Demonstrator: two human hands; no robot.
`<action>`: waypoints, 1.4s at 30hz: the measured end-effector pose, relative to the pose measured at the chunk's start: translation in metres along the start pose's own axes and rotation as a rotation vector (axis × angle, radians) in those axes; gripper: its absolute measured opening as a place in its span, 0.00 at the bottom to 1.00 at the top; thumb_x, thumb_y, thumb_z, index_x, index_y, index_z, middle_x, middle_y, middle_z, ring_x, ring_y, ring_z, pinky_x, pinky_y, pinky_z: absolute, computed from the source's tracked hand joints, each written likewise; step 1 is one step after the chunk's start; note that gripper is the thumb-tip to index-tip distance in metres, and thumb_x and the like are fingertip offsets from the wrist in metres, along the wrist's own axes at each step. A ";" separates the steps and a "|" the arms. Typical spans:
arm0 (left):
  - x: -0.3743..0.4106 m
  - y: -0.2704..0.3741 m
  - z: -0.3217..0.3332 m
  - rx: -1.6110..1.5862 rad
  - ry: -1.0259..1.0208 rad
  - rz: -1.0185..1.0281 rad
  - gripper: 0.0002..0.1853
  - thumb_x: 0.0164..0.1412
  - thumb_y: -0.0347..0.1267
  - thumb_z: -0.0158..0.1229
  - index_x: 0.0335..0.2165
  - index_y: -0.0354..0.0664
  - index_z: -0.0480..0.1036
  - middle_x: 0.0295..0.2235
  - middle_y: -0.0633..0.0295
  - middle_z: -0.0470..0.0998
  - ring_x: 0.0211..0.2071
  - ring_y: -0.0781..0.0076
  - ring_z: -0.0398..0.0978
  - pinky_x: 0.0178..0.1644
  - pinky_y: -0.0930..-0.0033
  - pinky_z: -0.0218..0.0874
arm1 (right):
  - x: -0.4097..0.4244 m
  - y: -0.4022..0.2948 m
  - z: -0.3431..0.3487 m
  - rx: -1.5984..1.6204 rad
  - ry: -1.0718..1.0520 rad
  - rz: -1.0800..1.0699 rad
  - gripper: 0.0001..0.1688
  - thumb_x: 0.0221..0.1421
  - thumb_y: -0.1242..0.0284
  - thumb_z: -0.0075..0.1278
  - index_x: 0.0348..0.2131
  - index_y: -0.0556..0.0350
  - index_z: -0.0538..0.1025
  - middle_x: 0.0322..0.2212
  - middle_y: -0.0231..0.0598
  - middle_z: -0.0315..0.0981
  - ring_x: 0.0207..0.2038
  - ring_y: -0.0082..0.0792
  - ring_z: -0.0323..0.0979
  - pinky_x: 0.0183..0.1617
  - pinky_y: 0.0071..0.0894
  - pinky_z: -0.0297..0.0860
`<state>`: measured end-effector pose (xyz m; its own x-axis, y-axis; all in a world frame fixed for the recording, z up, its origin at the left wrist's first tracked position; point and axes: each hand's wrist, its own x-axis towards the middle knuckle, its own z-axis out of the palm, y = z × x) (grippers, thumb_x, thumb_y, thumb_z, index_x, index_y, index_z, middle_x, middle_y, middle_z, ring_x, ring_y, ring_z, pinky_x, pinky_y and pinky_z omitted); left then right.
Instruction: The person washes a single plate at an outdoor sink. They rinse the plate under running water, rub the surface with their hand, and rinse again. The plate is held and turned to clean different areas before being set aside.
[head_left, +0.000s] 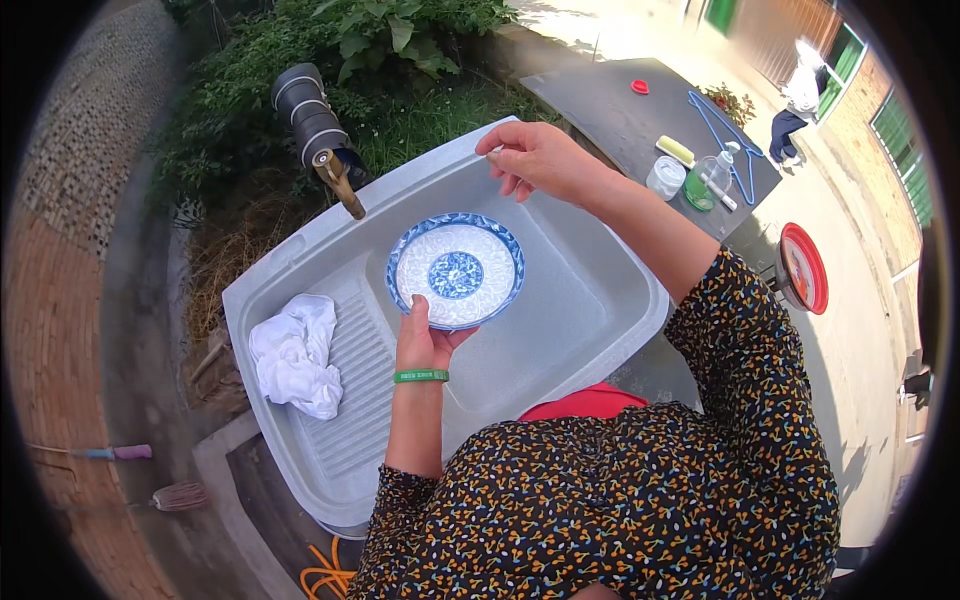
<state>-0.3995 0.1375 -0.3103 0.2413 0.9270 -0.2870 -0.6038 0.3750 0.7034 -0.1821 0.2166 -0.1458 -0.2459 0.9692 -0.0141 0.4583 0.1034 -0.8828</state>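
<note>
A blue-and-white patterned plate (491, 262) is tilted up over the grey laundry sink (570, 300). My left hand (429, 337), with a green wristband, grips its near edge, thumb on top. Above the sink's far side, apart from the plate, is my right hand (536, 161). Its thumb and forefinger come together around a small pale spot; whether that is an object I cannot tell. A crumpled white cloth (296, 356) lies at the left, partly on the ribbed washboard (360, 382). The brass tap (341, 184) reaches over the sink's far left rim.
A dark table (600, 97) beyond the sink holds a pump bottle (709, 180) of green liquid, a jar (665, 178), a brush (676, 151), a blue hanger (724, 124) and a red item (640, 87). A person (796, 101) is at the far right. An orange hose (328, 574) lies below.
</note>
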 end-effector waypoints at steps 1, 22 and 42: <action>0.003 -0.001 0.006 -0.003 0.007 -0.002 0.25 0.59 0.44 0.36 0.51 0.42 0.51 0.46 0.52 0.63 0.43 0.56 0.67 0.38 0.54 0.67 | 0.011 -0.014 0.004 -0.060 0.032 -0.053 0.15 0.51 0.71 0.40 0.39 0.60 0.68 0.24 0.36 0.67 0.24 0.22 0.68 0.26 0.19 0.66; 0.019 0.035 -0.016 -0.096 0.055 0.149 0.28 0.55 0.48 0.43 0.49 0.43 0.55 0.44 0.56 0.66 0.40 0.59 0.69 0.34 0.57 0.69 | 0.075 -0.052 0.094 -0.298 0.110 -0.529 0.13 0.42 0.71 0.46 0.27 0.64 0.65 0.25 0.51 0.67 0.31 0.49 0.67 0.35 0.42 0.63; 0.019 0.042 -0.022 -0.129 0.098 0.166 0.24 0.59 0.41 0.37 0.51 0.44 0.46 0.45 0.50 0.62 0.41 0.57 0.69 0.37 0.57 0.69 | 0.088 -0.054 0.082 -0.210 0.092 -0.530 0.15 0.47 0.79 0.42 0.38 0.52 0.70 0.27 0.44 0.71 0.27 0.36 0.70 0.33 0.27 0.66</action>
<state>-0.4366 0.1711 -0.3005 0.0597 0.9689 -0.2401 -0.7229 0.2078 0.6590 -0.2982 0.2775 -0.1376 -0.4173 0.7871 0.4541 0.4549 0.6136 -0.6454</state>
